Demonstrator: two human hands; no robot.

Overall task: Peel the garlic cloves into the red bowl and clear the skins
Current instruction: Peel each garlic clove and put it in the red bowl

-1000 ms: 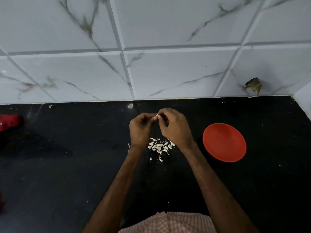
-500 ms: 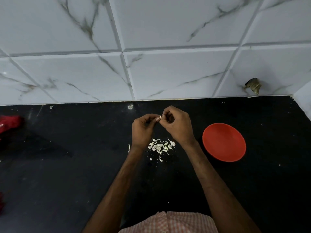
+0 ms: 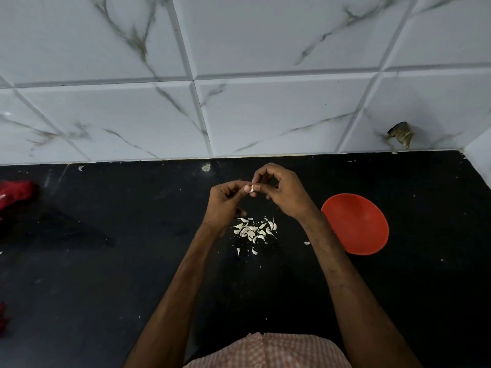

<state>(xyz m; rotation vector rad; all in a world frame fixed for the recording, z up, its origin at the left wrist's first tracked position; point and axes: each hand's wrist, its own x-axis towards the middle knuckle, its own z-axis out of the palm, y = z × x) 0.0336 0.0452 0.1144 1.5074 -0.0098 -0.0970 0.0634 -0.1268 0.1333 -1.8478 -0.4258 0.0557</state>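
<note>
Facing a wall of white, grey-veined tiles (image 3: 265, 115) across the upper half of the frame, above a black countertop (image 3: 106, 288) filling the lower half. Reaching up from the bottom edge with a bare left forearm (image 3: 180, 282) and a bare right forearm (image 3: 342, 282), converging just above the centre. Wearing a pink-and-white checked shirt (image 3: 268, 351), seen at bottom centre. Working with the red bowl (image 3: 356, 224) set right of centre on the countertop, mouth up, just beside the right wrist, showing only plain red inside. Standing well apart from a red cloth (image 3: 16, 193) bunched at the left edge. Holding the left hand (image 3: 224, 203) and the right hand (image 3: 284, 192) together in the air above the countertop, backs toward the camera, fingers curled inward. Hovering over a loose pile of garlic skins (image 3: 255, 231) on the countertop just below the hands, between the two wrists, near the bowl but apart from it. Looking past a brown chipped patch (image 3: 401, 134) low on the tiles at upper right. Pinching a small pale garlic clove (image 3: 252, 189) between thumb and fingertips of both hands at their meeting point, left of the bowl and not in it. Passing the right forearm close by one stray skin flake (image 3: 307, 243) on the countertop, between the pile and the bowl.
</note>
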